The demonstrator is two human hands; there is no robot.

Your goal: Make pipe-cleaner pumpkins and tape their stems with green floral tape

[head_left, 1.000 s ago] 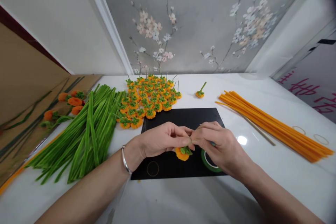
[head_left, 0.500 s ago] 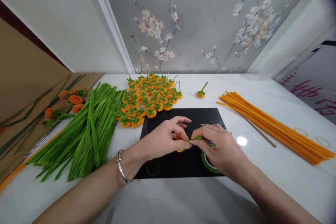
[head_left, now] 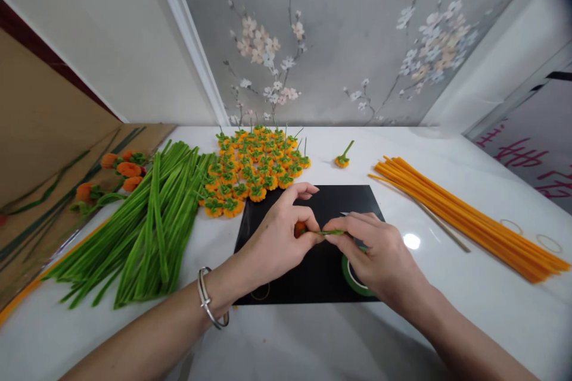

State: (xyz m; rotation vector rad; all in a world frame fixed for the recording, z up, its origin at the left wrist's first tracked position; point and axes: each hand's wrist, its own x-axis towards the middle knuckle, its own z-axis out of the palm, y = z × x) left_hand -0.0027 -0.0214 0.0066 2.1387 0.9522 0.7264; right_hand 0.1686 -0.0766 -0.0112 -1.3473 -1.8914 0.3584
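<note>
Above the black mat [head_left: 308, 286], my left hand [head_left: 283, 238] pinches a small orange chenille flower [head_left: 300, 228] near its base, thumb against forefinger. Most of the flower is hidden behind those fingers. Its thin green stem [head_left: 331, 232] runs sideways to my right hand [head_left: 378, 250], whose thumb and forefinger are closed on the stem's other end. Whether tape is being wound on the stem I cannot make out. Partly under my right hand lies a roll of green tape [head_left: 347, 277] on the mat.
Green pipe cleaners [head_left: 147, 226] lie in a heap at left, beside many finished orange flowers [head_left: 257, 169]. One stemmed flower [head_left: 342, 160] stands apart at the back. Orange pipe cleaners [head_left: 465, 214] lie at right, with rubber bands [head_left: 549, 243]. Larger orange flowers [head_left: 129, 169] rest far left.
My left hand has turned and tilted, its bracelet shifting with it. The stem between my fingertips now lies flatter and shows more. My right hand has barely moved.
</note>
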